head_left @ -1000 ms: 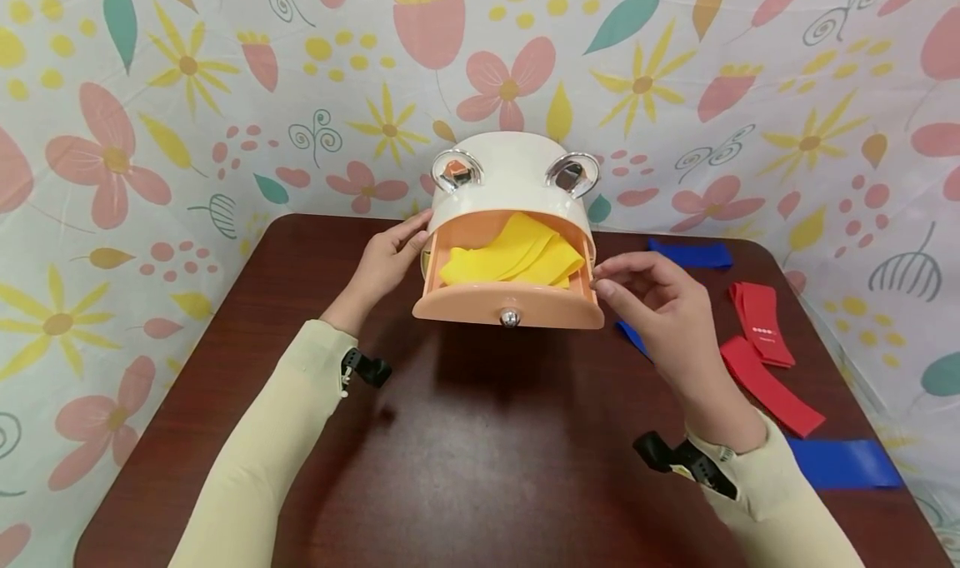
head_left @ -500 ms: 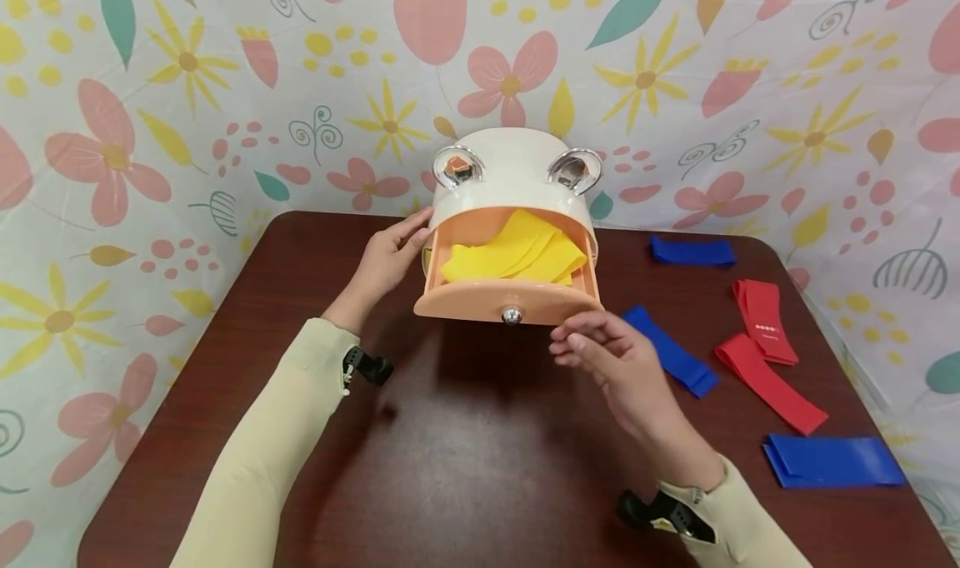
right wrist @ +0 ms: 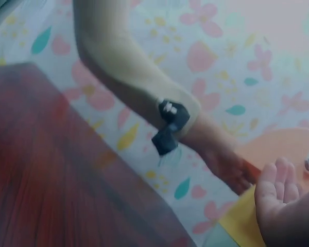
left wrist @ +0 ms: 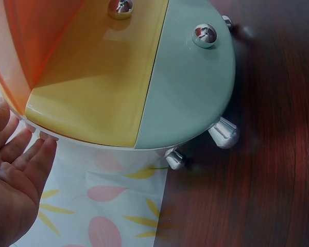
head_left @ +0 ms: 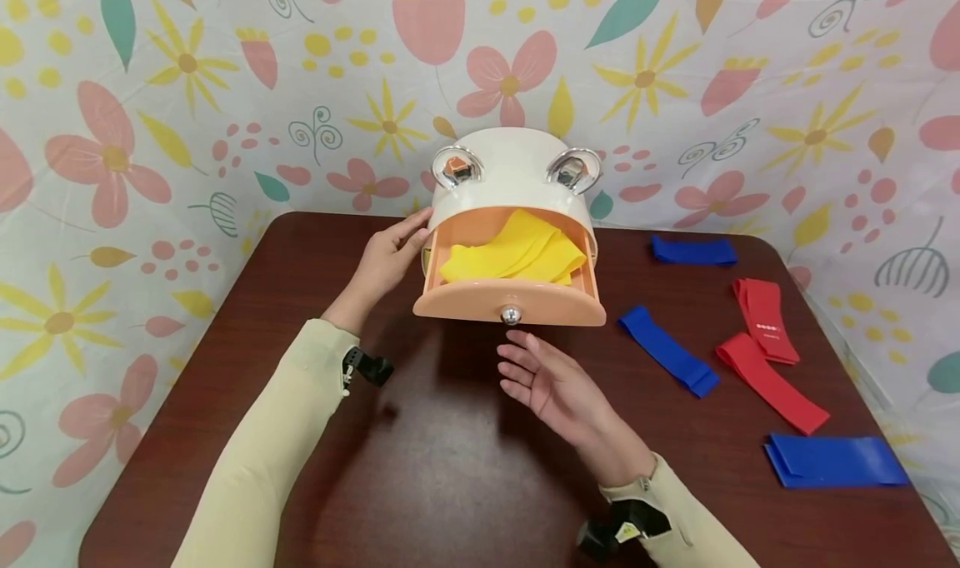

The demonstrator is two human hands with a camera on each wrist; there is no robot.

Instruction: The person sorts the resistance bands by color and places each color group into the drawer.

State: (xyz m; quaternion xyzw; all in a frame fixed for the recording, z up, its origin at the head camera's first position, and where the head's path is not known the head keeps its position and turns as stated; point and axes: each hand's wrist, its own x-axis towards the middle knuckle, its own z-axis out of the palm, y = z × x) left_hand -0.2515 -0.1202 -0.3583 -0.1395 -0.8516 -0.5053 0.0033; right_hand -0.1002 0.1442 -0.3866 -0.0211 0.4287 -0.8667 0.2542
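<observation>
A small white round-sided drawer cabinet [head_left: 510,164] with silver ring eyes stands at the back of the table. Its orange top drawer [head_left: 457,303] is pulled out, and folded yellow bands [head_left: 517,251] lie inside. Below it, a yellow drawer [left wrist: 100,92] and a green drawer [left wrist: 190,87] are closed in the left wrist view. My left hand [head_left: 386,260] rests its fingers on the cabinet's left side. Just below the orange drawer's silver knob [head_left: 511,316], my right hand [head_left: 558,385] is held with loosely extended fingers and nothing in it.
On the table's right side lie several flat bands: a blue band [head_left: 693,251] at the back, a slanted blue band [head_left: 667,351], two overlapping red bands [head_left: 767,322], and a blue band [head_left: 836,460] nearer the front. A flowered cloth [head_left: 300,93] hangs behind the table.
My right hand has moved from the drawer's right side, down and left, to below the knob, uncovering the slanted blue band. My left hand and the drawer stay about where they were.
</observation>
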